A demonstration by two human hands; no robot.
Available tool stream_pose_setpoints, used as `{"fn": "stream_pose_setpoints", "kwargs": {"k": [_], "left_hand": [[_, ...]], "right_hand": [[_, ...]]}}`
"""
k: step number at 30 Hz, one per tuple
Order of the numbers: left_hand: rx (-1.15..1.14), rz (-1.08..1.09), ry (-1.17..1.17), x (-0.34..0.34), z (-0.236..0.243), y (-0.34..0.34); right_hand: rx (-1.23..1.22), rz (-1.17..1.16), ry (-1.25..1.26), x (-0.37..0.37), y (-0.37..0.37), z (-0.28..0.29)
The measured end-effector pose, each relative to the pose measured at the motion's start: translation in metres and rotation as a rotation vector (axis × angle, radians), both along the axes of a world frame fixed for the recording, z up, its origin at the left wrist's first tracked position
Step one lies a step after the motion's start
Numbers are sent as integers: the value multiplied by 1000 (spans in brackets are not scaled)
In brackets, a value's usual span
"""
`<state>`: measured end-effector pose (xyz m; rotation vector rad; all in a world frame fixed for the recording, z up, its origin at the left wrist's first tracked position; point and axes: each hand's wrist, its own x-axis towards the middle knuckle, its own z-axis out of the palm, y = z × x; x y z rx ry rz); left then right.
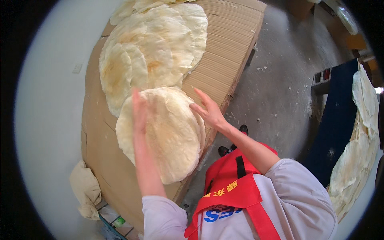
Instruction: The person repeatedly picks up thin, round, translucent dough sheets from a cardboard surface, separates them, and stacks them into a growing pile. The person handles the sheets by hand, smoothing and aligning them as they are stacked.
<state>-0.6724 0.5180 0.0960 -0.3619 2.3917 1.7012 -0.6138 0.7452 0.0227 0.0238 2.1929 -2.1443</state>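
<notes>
A stack of thin, round, pale flatbreads [172, 138] lies in front of me near the right edge of a cardboard-covered table [226, 44]. My left hand [140, 112] is over the stack's left part, smeared by motion, so its fingers are unclear. At the upper right rim of the stack is my right hand [210, 112], fingers stretched and apart, holding nothing. Its lower finger or thumb is at the flatbreads' edge; whether it touches them I cannot tell. Beyond, overlapping flatbreads [160, 44] with browned patches cover the table's far left part.
A white wall [52, 100] runs along the left. A cream cloth bundle [85, 188] sits by the table's lower left side. On the right, past the grey floor [276, 80], more flatbreads [352, 160] lie on a dark blue surface [334, 120].
</notes>
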Motion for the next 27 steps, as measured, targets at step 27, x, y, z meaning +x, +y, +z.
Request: {"fn": "stream_pose_setpoints", "kwargs": {"k": [27], "left_hand": [[-28,479,-463,200,-51,-143]], "right_hand": [[123,151,-145,2,-17,15]]}}
